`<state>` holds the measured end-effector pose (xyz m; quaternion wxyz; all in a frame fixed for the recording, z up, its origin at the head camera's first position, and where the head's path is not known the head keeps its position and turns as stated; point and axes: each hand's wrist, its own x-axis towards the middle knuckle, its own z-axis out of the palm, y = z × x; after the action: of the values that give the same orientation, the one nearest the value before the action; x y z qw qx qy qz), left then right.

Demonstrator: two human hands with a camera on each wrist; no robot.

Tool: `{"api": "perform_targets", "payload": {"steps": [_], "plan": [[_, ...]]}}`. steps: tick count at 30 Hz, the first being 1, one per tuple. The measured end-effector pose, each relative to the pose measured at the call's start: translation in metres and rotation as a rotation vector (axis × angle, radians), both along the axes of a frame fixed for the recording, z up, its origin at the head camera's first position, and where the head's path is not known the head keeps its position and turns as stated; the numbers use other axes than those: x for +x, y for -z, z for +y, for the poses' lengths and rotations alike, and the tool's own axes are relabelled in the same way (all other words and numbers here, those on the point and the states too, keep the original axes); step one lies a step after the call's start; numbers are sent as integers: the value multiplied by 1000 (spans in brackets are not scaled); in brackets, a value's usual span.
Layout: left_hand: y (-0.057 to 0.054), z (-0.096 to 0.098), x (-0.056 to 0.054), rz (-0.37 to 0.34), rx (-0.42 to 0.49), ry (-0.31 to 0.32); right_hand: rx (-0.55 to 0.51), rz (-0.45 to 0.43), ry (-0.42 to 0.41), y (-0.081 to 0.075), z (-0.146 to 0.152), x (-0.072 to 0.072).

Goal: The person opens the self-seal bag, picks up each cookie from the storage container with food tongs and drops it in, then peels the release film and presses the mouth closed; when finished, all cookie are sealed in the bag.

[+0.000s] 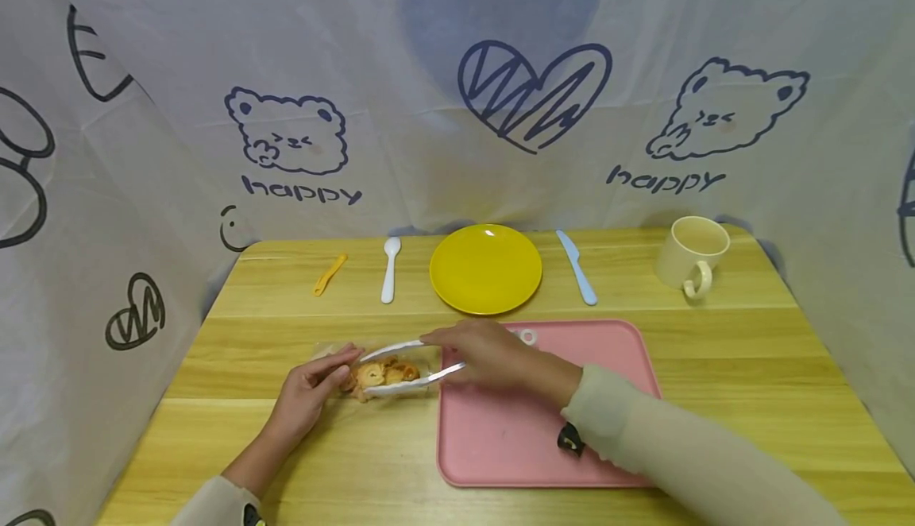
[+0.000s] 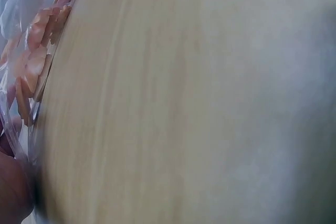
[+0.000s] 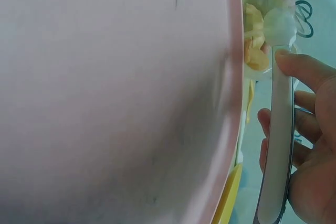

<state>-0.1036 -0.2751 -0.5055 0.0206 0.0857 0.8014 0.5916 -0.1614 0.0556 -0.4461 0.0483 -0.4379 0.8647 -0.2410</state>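
My right hand (image 1: 493,355) grips a pair of tongs with white tips (image 1: 400,388), whose metal handle (image 3: 281,135) fills the palm in the right wrist view. The two arms of the tongs stand apart, reaching left around several golden-brown snack pieces (image 1: 373,375). These pieces sit in a clear plastic bag (image 2: 13,135) on the table, just left of the pink tray. At the bag's left end, my left hand (image 1: 307,387) pinches the plastic between thumb and fingers. Only part of that hand shows at the lower left of the left wrist view.
A pink tray (image 1: 543,446) lies beneath my right forearm, with a small white ring (image 1: 528,337) at its far edge. Along the back are a small orange utensil (image 1: 330,275), a white spoon (image 1: 389,272), a yellow plate (image 1: 486,269), a light-blue knife (image 1: 577,268) and a cream mug (image 1: 679,260).
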Motion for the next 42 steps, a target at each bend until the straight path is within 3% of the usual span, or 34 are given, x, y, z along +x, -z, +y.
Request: {"api": "perform_targets", "payload": {"steps": [12,27,35,42], "plan": [[-1,0,0,-9,8,-11,29,-21,5,-2,0,2],[-1,1,1,3,-30,2,64,-39,39,-9,30,4],[1,0,0,3,-20,2,65,-180,124,-16,53,11],[1,0,0,1,-28,4,25,-220,204,-17,82,24]]}}
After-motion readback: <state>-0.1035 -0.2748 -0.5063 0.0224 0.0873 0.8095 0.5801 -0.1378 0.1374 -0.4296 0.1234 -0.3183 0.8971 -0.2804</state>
